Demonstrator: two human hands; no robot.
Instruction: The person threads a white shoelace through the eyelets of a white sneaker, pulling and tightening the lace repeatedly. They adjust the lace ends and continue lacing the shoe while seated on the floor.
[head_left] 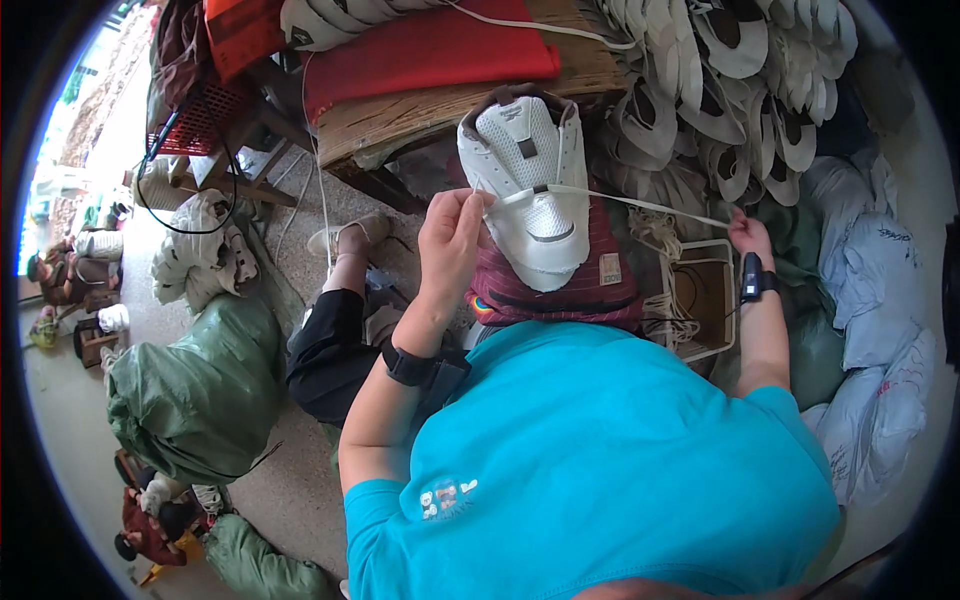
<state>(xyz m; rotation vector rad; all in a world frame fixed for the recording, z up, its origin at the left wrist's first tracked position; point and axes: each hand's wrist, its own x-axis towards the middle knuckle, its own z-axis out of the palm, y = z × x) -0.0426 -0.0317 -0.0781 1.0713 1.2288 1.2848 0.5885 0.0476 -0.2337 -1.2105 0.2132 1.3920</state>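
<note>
A white shoe upper (549, 251) with a dark collar rests on the maroon striped cloth (600, 245) over my lap, its toe toward me. A white shoelace (650, 206) crosses the upper near the lower end of its tongue and runs out to the right. At the upper's left edge, my left hand (450, 235) pinches the lace between thumb and fingertips. Well off to the right, my right hand (748, 238) is closed on the lace, which is drawn nearly straight between the hands.
Ahead stands a wooden table (400, 125) with a red cloth (430, 80). Many shoe uppers (735, 45) hang in bunches at the far right. A white-rimmed basket (728, 300) with laces is beside me. Green sacks (200, 385) and white bags (880, 290) flank me; other people sit at left.
</note>
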